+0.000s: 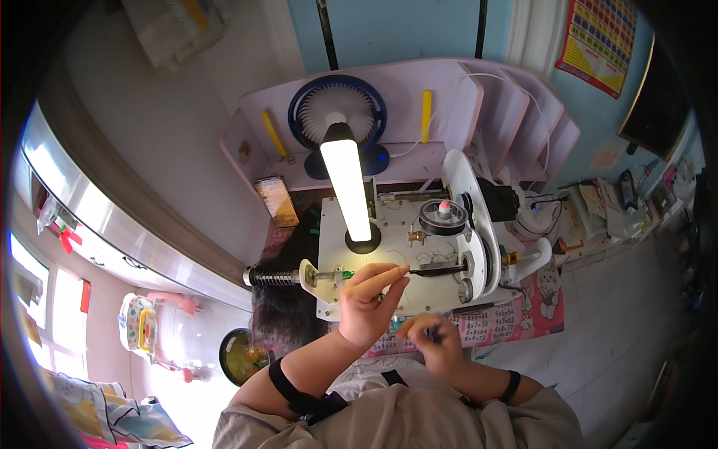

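White machine [396, 217], hands [365, 301] curled, grip unclear

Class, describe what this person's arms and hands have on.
The left hand and right hand look bare, without gloves. A black strap with a bulkier dark part circles the left arm; a narrower black band circles the right. The loose beige sleeves leave the forearms uncovered.

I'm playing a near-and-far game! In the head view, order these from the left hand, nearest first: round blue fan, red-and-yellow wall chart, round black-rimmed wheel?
1. Round black-rimmed wheel, ahead-right of the left hand.
2. Round blue fan, farther ahead.
3. Red-and-yellow wall chart, far right.
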